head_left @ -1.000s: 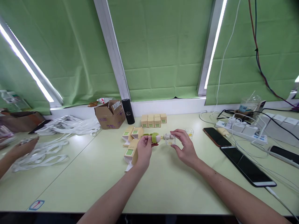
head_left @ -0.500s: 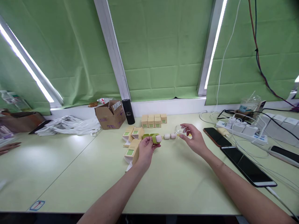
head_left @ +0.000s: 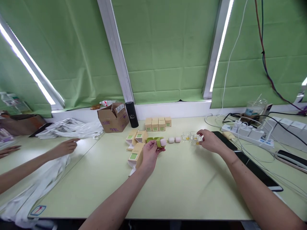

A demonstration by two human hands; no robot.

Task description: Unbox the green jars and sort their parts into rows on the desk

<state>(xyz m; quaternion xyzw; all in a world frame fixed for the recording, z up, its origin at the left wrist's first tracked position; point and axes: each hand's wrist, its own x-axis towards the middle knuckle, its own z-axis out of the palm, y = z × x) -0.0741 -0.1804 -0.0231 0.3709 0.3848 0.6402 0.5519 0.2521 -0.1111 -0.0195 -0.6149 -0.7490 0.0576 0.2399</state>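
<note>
My left hand [head_left: 150, 155] is closed around a small green holder [head_left: 158, 142] with a rounded, pale pink-white piece [head_left: 163, 142] showing at its right end. Another green piece [head_left: 150, 139] is just behind it. Two whitish cube-like pieces [head_left: 174, 140] sit on the table between my hands. My right hand [head_left: 208, 140] pinches a small clear container [head_left: 197, 138] low at the table, to the right of similar clear containers [head_left: 186, 137] with yellow bits inside. Opened kraft boxes [head_left: 136, 153] with green labels lie beside my left hand.
Several small kraft boxes [head_left: 158, 124] stand behind. A cardboard carton [head_left: 113, 118] and black bottle [head_left: 131, 115] are back left. Phones [head_left: 257, 169], cables and a power strip [head_left: 248, 135] lie right. At left, another person's hand [head_left: 67, 147] is over white straps [head_left: 39, 185].
My right hand has moved right and slightly lower; the clear containers now show in a row beside it. My left hand has stayed put. Another person's arm and white straps have come in at left.
</note>
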